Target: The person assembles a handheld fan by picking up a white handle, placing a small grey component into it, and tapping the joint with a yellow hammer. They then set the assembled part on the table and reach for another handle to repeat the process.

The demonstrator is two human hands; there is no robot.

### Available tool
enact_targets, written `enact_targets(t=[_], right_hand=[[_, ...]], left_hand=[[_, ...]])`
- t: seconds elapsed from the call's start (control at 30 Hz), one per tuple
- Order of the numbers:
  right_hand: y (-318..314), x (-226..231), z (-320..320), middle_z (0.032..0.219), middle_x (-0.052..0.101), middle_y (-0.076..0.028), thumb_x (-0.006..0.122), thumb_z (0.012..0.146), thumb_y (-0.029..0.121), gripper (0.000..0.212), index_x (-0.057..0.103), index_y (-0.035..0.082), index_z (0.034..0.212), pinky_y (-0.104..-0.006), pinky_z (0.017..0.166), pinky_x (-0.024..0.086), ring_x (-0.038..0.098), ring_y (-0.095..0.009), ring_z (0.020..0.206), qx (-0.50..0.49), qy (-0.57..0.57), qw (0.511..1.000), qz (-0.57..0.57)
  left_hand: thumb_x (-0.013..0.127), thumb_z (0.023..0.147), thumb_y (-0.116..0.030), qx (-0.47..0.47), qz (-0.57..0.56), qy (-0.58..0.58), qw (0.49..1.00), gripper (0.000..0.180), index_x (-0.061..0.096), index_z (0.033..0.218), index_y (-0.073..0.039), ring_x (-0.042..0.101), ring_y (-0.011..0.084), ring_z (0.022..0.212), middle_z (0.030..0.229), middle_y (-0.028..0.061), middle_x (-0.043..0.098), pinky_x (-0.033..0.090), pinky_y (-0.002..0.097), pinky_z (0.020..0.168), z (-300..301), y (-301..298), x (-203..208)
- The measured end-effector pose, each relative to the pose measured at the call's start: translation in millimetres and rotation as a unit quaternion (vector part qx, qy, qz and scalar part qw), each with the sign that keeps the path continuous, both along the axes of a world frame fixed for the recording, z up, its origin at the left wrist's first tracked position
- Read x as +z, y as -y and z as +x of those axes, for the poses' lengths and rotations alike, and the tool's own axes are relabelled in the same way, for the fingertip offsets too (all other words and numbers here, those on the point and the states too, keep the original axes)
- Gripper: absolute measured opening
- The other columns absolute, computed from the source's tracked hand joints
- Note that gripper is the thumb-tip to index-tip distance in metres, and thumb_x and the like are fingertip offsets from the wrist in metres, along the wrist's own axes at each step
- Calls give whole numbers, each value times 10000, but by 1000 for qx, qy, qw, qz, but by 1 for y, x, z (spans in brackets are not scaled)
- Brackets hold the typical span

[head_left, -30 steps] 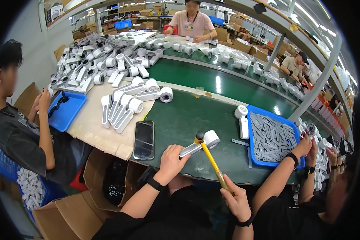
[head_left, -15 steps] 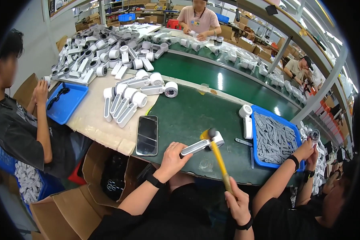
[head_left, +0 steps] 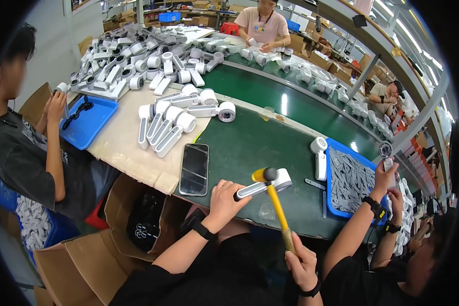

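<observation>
My left hand [head_left: 227, 201] grips the handle end of a white handheld device [head_left: 252, 191] with a grey strip and a round head, lying at the near edge of the green table. In my right hand [head_left: 303, 262] is the lower handle of a mallet [head_left: 278, 209] with a yellow shaft and a yellow-and-black head. From this view the mallet head overlaps the device near its round end; whether they touch I cannot tell. A dark-screened phone [head_left: 194, 170] lies left of my left hand.
More white devices [head_left: 164, 125] lie on the beige sheet, with a large pile [head_left: 132, 61] behind. At right, a blue tray [head_left: 333, 204] holds grey strips beside another white device [head_left: 319, 159]. Co-workers sit on both sides. A green conveyor [head_left: 270, 94] runs behind; an open cardboard box [head_left: 81, 260] stands lower left.
The mallet head has turned, showing more of its side over the device. My view has shifted slightly. The co-worker at right has raised a white device higher.
</observation>
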State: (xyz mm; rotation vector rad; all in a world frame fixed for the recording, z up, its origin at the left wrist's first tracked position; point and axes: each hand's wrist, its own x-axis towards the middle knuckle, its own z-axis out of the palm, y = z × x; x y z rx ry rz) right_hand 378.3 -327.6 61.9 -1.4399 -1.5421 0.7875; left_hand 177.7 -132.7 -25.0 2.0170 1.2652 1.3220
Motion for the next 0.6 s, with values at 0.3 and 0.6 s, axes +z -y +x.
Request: enact_targets(t=[0.3, 0.6], right_hand=[[-3, 5, -8, 734, 557, -85, 642, 895, 32, 510, 516, -12, 1387, -242, 619, 427, 532, -108, 654, 2, 29, 999, -13], [-7, 11, -11, 743, 545, -101, 629, 893, 19, 513, 508, -20, 1390, -261, 627, 436, 530, -128, 646, 24, 91, 994, -52]], left_hand=[[824, 704, -238, 16, 13, -5, 1000, 240, 699, 832, -78, 559, 270, 886, 775, 49, 585, 436, 391, 777, -1, 1, -2], [804, 695, -220, 19, -9, -11, 1000, 231, 680, 822, -72, 551, 271, 898, 773, 49, 568, 431, 395, 775, 0, 0, -1]])
